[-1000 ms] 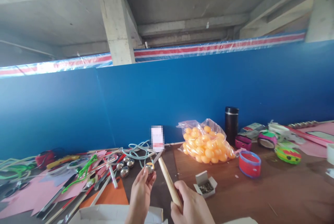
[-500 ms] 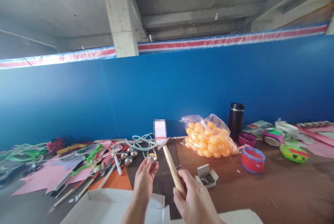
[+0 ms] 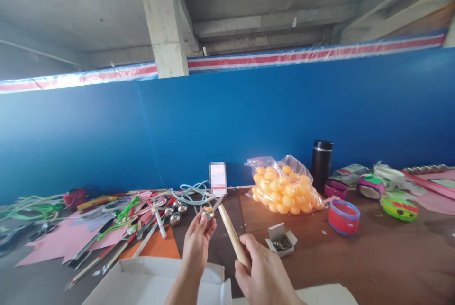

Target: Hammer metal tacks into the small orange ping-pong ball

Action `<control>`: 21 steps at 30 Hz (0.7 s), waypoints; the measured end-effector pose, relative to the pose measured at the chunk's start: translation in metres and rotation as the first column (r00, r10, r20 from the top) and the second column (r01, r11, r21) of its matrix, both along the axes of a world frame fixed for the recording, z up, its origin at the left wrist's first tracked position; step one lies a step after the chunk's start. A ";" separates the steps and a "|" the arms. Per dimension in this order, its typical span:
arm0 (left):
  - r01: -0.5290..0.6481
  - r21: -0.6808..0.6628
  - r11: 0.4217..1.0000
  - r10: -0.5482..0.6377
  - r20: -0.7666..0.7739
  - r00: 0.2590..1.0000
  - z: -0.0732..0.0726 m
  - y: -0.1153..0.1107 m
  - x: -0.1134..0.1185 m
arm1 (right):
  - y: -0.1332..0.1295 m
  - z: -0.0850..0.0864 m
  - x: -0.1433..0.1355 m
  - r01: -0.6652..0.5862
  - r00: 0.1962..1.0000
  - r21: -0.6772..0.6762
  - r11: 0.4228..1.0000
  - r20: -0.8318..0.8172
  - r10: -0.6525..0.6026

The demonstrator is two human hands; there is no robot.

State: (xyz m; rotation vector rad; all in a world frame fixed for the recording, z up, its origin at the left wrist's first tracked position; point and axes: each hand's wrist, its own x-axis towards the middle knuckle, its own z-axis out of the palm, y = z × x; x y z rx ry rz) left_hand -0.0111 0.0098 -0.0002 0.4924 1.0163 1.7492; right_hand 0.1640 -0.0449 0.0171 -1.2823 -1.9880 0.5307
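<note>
Pinched in the fingers of my left hand point(image 3: 197, 238) is an orange ball point(image 3: 208, 213), largely covered in silvery metal tacks. My right hand point(image 3: 261, 267) is closed round the pale wooden handle of a hammer point(image 3: 232, 234). The hammer's thin head points away from me, just right of the ball and apart from it. Several silver-studded balls point(image 3: 175, 219) lie left of my left hand. Right of my right hand stands a small open white box point(image 3: 282, 242) of metal tacks.
A clear bag of orange balls point(image 3: 280, 186) and a black bottle point(image 3: 322, 165) stand at the back. Cords, pens and pink paper point(image 3: 53, 243) clutter the left. A white cardboard tray point(image 3: 142, 281) lies in front. Right are a red-blue drum-shaped piece point(image 3: 343, 217) and small pouches point(image 3: 400, 208).
The hammer has shifted slightly, its head a little further left, nearer the ball. My left hand keeps the ball in nearly the same place.
</note>
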 end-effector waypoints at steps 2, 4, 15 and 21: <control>-0.010 -0.002 1.000 0.010 -0.005 1.000 -0.002 0.001 -0.001 | 0.000 -0.001 -0.001 0.017 1.000 0.012 1.000 -0.011 -0.017; -0.013 0.010 1.000 0.013 -0.006 1.000 -0.004 0.002 -0.002 | 0.001 -0.002 -0.001 0.032 0.999 0.011 0.999 -0.011 -0.032; -0.028 0.016 0.999 0.028 0.010 1.000 -0.004 0.002 -0.001 | 0.003 -0.004 -0.003 0.026 1.000 0.010 1.000 0.011 -0.027; -0.012 0.021 1.000 0.012 0.024 1.000 -0.006 0.003 -0.003 | 0.004 -0.007 -0.004 0.040 0.999 0.032 0.999 -0.003 -0.040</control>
